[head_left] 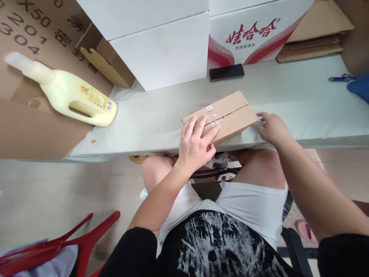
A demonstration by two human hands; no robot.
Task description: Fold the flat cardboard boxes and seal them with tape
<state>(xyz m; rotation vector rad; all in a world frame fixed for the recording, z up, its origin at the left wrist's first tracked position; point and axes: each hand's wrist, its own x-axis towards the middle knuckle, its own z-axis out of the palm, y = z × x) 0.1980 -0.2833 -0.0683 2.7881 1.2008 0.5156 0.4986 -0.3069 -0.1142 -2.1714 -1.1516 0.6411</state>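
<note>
Brown cardboard box (220,115) looks light and stiff, taped shut on top. The left hand (196,143) lies flat and open on it. The right hand (272,127) curls loosely at its far end, gripping nothing; the side edges look best for holding.

The left hand (196,144) lay flat on a taped cardboard box (227,113); the right hand (272,127) touched its right end on the counter (161,119).
</note>
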